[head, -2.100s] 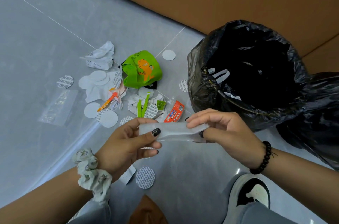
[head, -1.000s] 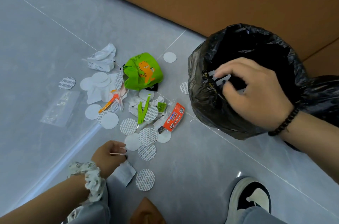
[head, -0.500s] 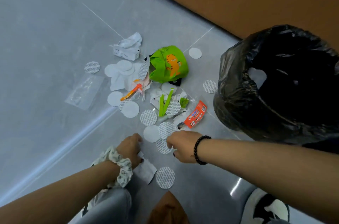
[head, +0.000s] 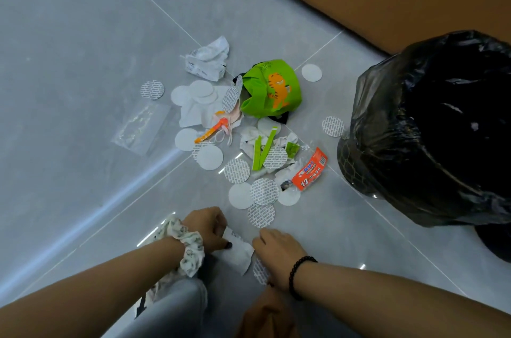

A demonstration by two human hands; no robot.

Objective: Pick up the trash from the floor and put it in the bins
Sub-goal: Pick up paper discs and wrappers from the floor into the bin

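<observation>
On the grey tiled floor point(head: 83, 61), near the person's knees, both hands work at the closest edge of the litter. The left hand point(head: 208, 227), wrist wrapped in a patterned scrunchie point(head: 188, 243), has its fingers curled down onto a white paper wrapper point(head: 237, 253) and appears to pinch its upper corner; the wrapper lies flat, so a corner grip is likely the only purchase available. The right hand point(head: 279, 249), with a black bead bracelet point(head: 300, 272) on its wrist, reaches over a printed round seal point(head: 260, 271) that shows beneath it; its fingers point down and away from the camera, so whether they grip anything cannot be told. The rest of the trash sits further out in one loose cluster: many white and printed discs, a green bag with an orange tiger point(head: 272, 88), a crumpled white packet point(head: 208, 59), green strips point(head: 261, 152), a red-orange label wrapper point(head: 311, 170), and a clear plastic sleeve point(head: 141, 127) lying apart to the left. The bin lined with a black bag point(head: 387, 127) stands just right of the pile, mouth open, within arm's reach, presumably placed there for short transfers. Judgement: most of the pickup remains undone.
</observation>
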